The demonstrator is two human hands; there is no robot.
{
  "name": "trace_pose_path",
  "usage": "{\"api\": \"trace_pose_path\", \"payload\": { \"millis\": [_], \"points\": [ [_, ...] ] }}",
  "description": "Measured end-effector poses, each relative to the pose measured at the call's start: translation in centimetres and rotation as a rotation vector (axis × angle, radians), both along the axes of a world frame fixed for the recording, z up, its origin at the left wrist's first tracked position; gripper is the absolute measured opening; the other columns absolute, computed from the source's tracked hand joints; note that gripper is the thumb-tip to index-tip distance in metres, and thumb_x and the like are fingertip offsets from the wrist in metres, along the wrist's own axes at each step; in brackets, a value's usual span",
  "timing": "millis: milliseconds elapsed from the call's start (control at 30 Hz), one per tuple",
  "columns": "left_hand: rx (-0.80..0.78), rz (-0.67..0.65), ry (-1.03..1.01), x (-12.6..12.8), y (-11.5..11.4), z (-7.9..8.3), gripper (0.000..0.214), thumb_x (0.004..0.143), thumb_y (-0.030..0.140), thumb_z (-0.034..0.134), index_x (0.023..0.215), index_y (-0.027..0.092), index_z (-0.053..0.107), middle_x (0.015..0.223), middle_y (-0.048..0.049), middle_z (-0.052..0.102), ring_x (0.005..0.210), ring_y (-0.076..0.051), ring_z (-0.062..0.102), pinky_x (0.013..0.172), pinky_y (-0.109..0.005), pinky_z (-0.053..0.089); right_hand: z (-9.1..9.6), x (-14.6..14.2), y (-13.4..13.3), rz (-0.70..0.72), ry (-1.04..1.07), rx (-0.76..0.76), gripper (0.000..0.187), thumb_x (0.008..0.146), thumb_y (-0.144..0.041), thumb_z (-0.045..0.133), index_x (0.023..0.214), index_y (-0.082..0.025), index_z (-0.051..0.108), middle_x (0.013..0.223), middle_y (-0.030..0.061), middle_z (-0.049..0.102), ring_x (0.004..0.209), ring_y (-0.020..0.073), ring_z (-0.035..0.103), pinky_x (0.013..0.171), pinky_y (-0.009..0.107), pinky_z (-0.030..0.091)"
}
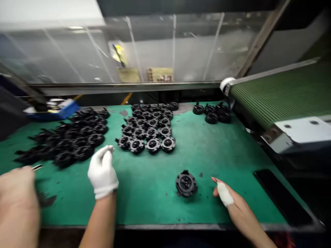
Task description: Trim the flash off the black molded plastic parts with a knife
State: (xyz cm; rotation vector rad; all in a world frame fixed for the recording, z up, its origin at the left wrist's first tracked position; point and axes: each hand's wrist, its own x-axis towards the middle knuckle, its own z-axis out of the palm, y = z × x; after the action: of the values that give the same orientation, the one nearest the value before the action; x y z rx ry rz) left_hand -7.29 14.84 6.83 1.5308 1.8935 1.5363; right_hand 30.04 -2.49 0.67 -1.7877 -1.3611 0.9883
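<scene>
My left hand point(103, 172), in a white glove, hovers over the green mat with its fingertips pinched together; whatever is between them is too small to make out. It is nearest to the rows of round black parts. My right hand point(230, 198), its thumb wrapped in a white cover, is closed in a pinch at the right, with a tiny dark tip showing at the fingers. Between my hands, a round black part point(186, 184) with tabs on its rim lies on the mat, touched by neither hand.
Grey-topped round parts point(152, 145) stand in rows, with a darker pile point(77, 141) to their left and several more point(212, 113) at back right. A co-worker's hand point(18, 193) holds a thin item. Also around: blue tray point(60, 110), phone point(283, 196), green conveyor point(284, 93).
</scene>
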Motion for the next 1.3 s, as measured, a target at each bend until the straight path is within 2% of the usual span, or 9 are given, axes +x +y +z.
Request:
{"api": "trace_pose_path", "payload": {
  "millis": [67,133,233,633,800,933,1033,1167,1300],
  "points": [
    [-0.122,-0.257,0.011,4.6,-4.0,-1.8,0.055,0.088,0.059,0.060,0.130,0.024,0.060,0.132,-0.0095,0.063,0.125,-0.029,0.060,0.113,-0.051,0.045,0.7,0.4,0.6,0.092,-0.060,-0.001,0.048,0.102,-0.045,0.038,0.132,-0.019,0.065,0.115,0.0108,0.074,0.110,0.0256,0.068,0.096,0.035,0.054],
    [-0.334,-0.708,0.129,8.9,-7.1,-3.5,0.102,0.070,0.060,0.079,0.154,0.026,0.032,0.158,-0.0125,0.040,0.143,-0.034,0.043,0.118,-0.052,0.040,1.4,0.6,0.9,0.201,-0.133,0.004,0.044,0.101,-0.036,0.041,0.135,-0.021,0.064,0.117,0.0096,0.073,0.107,0.0236,0.069,0.095,0.035,0.054],
    [-0.385,-0.904,0.309,13.1,-8.6,-5.5,0.118,0.068,0.059,0.082,0.158,0.026,0.015,0.165,-0.0136,0.027,0.151,-0.034,0.030,0.123,-0.054,0.031,2.6,0.4,0.7,0.325,-0.255,0.041,0.042,0.100,-0.028,0.044,0.138,-0.024,0.062,0.123,0.0084,0.071,0.108,0.0220,0.067,0.095,0.034,0.052],
    [-0.234,-0.931,0.491,14.2,-7.4,-6.8,0.092,0.079,0.054,0.074,0.153,0.020,0.029,0.154,-0.0131,0.047,0.143,-0.030,0.045,0.122,-0.048,0.033,5.5,-0.3,0.7,0.503,-0.756,0.001,0.054,0.089,-0.011,0.052,0.141,-0.027,0.059,0.095,0.0034,0.072,0.085,0.0221,0.068,0.069,0.032,0.051],
    [-0.263,-0.907,0.502,14.7,-7.5,-6.5,0.089,0.079,0.051,0.073,0.152,0.018,0.032,0.153,-0.0127,0.048,0.143,-0.032,0.045,0.123,-0.050,0.033,5.0,3.6,2.7,0.287,-1.037,-0.187,0.044,0.094,-0.020,0.048,0.134,-0.023,0.065,0.106,0.0101,0.076,0.086,0.0293,0.073,0.066,0.038,0.055],
    [-0.327,-1.121,0.537,13.5,-6.1,-5.0,0.087,0.079,0.040,0.071,0.154,0.023,0.030,0.157,-0.0080,0.044,0.145,-0.029,0.041,0.124,-0.046,0.033,4.9,5.8,3.4,0.309,-0.744,-0.027,0.038,0.097,-0.025,0.048,0.130,-0.023,0.067,0.127,0.0053,0.072,0.113,0.0250,0.068,0.093,0.036,0.054],
    [-0.395,-1.315,0.569,10.7,-4.2,-3.3,0.082,0.083,0.031,0.067,0.155,0.033,0.028,0.164,-0.0004,0.032,0.150,-0.026,0.034,0.124,-0.042,0.031,5.3,4.9,3.4,0.406,-0.578,0.051,0.038,0.098,-0.027,0.048,0.132,-0.024,0.065,0.127,0.0031,0.072,0.111,0.0204,0.069,0.092,0.031,0.053],
    [-0.417,-1.141,0.412,7.9,-3.5,-2.0,0.080,0.088,0.041,0.066,0.156,0.033,0.025,0.164,-0.0009,0.032,0.151,-0.026,0.032,0.126,-0.044,0.026,5.6,2.8,3.6,0.537,-0.521,0.069,0.039,0.099,-0.025,0.048,0.134,-0.024,0.063,0.117,0.0043,0.074,0.098,0.0188,0.070,0.079,0.029,0.052],
    [-0.379,-0.977,0.341,10.0,-5.9,-3.7,0.110,0.068,0.063,0.080,0.156,0.027,0.024,0.162,-0.0106,0.035,0.148,-0.034,0.035,0.124,-0.051,0.031,5.8,1.0,3.7,0.618,-0.606,0.052,0.040,0.099,-0.024,0.049,0.137,-0.025,0.062,0.104,0.0045,0.075,0.089,0.0185,0.069,0.074,0.029,0.050]
  ]
}}
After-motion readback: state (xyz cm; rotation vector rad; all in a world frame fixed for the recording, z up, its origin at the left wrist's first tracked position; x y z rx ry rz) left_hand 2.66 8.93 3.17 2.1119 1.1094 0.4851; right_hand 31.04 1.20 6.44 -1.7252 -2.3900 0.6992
